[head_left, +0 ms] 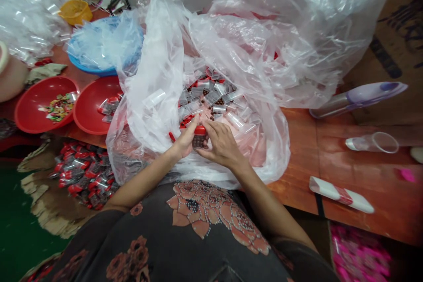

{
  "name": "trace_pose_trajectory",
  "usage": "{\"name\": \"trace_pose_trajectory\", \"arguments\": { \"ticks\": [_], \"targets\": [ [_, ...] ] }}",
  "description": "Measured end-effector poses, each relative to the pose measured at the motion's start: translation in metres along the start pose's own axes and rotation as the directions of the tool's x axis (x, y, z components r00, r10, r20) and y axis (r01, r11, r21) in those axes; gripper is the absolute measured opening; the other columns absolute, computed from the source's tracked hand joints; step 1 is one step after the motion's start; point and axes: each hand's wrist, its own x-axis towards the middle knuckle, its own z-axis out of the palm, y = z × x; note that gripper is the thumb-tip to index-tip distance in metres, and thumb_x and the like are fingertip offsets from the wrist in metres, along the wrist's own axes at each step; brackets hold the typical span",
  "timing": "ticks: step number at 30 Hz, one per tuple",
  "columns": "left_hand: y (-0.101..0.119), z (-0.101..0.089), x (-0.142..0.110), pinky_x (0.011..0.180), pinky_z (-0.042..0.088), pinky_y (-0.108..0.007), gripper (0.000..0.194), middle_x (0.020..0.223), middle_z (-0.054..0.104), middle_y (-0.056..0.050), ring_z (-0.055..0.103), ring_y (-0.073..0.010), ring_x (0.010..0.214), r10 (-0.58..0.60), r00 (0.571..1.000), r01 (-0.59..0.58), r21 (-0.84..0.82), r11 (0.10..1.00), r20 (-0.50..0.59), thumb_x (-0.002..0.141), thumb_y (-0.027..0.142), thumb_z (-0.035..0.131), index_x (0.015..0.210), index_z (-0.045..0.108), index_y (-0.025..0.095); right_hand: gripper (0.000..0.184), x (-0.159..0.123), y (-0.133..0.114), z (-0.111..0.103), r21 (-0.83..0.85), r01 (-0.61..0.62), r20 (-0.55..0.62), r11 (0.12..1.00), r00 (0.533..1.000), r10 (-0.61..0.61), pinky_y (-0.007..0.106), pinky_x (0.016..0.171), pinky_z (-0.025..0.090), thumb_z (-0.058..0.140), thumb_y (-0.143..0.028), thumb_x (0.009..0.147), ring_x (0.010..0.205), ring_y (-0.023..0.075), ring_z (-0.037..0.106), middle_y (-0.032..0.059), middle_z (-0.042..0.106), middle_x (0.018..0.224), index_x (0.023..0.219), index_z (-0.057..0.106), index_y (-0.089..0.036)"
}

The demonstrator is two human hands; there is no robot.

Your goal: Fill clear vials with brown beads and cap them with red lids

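Note:
Both hands meet over the mouth of a big clear plastic bag (pixel 158 75) in front of me. My left hand (pixel 185 141) and my right hand (pixel 222 143) are closed together round a small clear tube with a red cap (pixel 199 135), filled with dark beads. Inside the bag lie several clear tubes (pixel 214 97), some red caps and loose dark beads, just beyond my fingertips.
Two red bowls (pixel 39 97) (pixel 89 114) stand at the left, one with mixed bits, one with tubes. A blue basin (pixel 95 69) and a yellow basket (pixel 76 11) are behind them. Filled red-capped tubes (pixel 82 172) lie heaped at lower left. A purple scoop (pixel 360 97), a clear cup (pixel 373 142) and a red-and-white tube (pixel 340 194) lie on the wooden table (pixel 330 172) at right.

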Motion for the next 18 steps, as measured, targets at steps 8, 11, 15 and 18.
{"name": "trace_pose_trajectory", "arguments": {
  "ticks": [8, 11, 15, 18],
  "targets": [
    [-0.015, -0.002, 0.001, 0.045, 0.044, -0.024, 0.050, 0.053, 0.057, 0.000, 0.051, -0.0108, 0.042, 0.030, 0.996, -0.029, 0.020, 0.999, -0.084, 0.087, 0.066, 0.054, 0.070, 0.056, 0.019, 0.081, 0.003, 0.000, 0.003, -0.024, -0.011, -0.004, 1.000, 1.000, 0.011, 0.056, 0.106, 0.039, 0.063, -0.046, 0.083, 0.128, 0.0374, 0.049, 0.0200, 0.053, 0.139, 0.150, 0.028, -0.017],
    [-0.016, -0.001, 0.001, 0.043, 0.040, -0.023, 0.048, 0.052, 0.054, 0.001, 0.049, -0.0102, 0.041, 0.064, 0.989, -0.060, 0.035, 0.998, -0.132, 0.085, 0.064, 0.057, 0.071, 0.055, 0.019, 0.078, 0.005, 0.003, 0.005, -0.026, 0.030, 0.018, 0.999, 0.999, -0.029, 0.054, 0.103, 0.042, 0.062, -0.047, 0.083, 0.122, 0.0371, 0.053, 0.0202, 0.057, 0.133, 0.148, 0.034, -0.015],
    [-0.020, 0.002, -0.001, 0.041, 0.035, -0.022, 0.043, 0.050, 0.051, 0.003, 0.046, -0.0103, 0.040, 0.059, 0.982, -0.054, 0.033, 0.998, -0.181, 0.087, 0.059, 0.054, 0.078, 0.060, 0.018, 0.072, 0.005, 0.007, 0.010, -0.012, 0.088, 0.051, 0.996, 0.995, -0.087, 0.053, 0.097, 0.045, 0.062, -0.050, 0.084, 0.116, 0.0360, 0.056, 0.0193, 0.061, 0.126, 0.143, 0.043, -0.015],
    [-0.023, 0.003, -0.005, 0.041, 0.034, -0.023, 0.046, 0.055, 0.057, 0.002, 0.051, -0.0122, 0.042, 0.046, 0.978, -0.036, 0.053, 0.998, -0.204, 0.087, 0.060, 0.051, 0.098, 0.064, 0.017, 0.071, 0.004, 0.002, 0.016, -0.009, 0.103, 0.040, 0.995, 0.994, -0.103, 0.053, 0.095, 0.047, 0.061, -0.054, 0.085, 0.113, 0.0356, 0.058, 0.0196, 0.063, 0.121, 0.141, 0.045, -0.013]
  ]
}}
